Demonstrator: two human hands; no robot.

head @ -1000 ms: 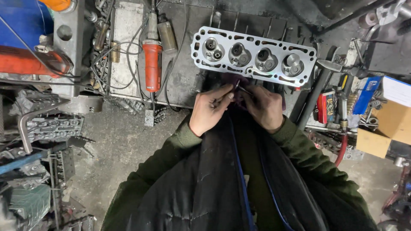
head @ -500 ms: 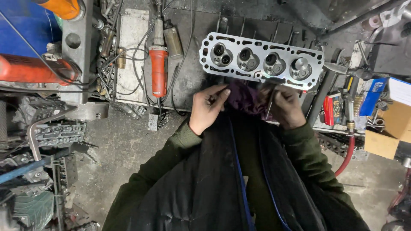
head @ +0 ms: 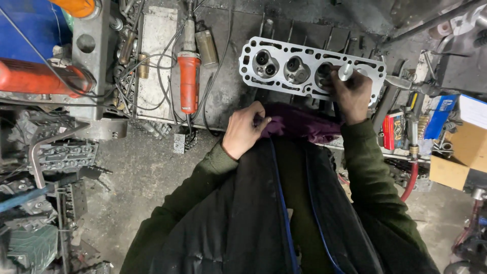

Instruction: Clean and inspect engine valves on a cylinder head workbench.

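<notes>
A silvery cylinder head (head: 284, 68) with several round chambers lies flat on the dark workbench ahead of me. My right hand (head: 351, 94) rests on its right end, shut on an engine valve (head: 345, 71) whose round shiny head shows above my fingers. Nearer me, my left hand (head: 244, 129) grips a dark purple rag (head: 304, 124) lying at the bench's front edge, between my two arms.
An orange-handled die grinder (head: 188, 81) with its cable lies left of the head. A blue and orange machine (head: 35, 56) stands far left. Metal parts (head: 56, 152) are stacked at the lower left. Tools, a red box (head: 391, 131) and cardboard boxes (head: 459, 157) crowd the right.
Both hands were together over the rag. My right hand has gone up to the cylinder head's right end with the valve, while the left has stayed on the rag.
</notes>
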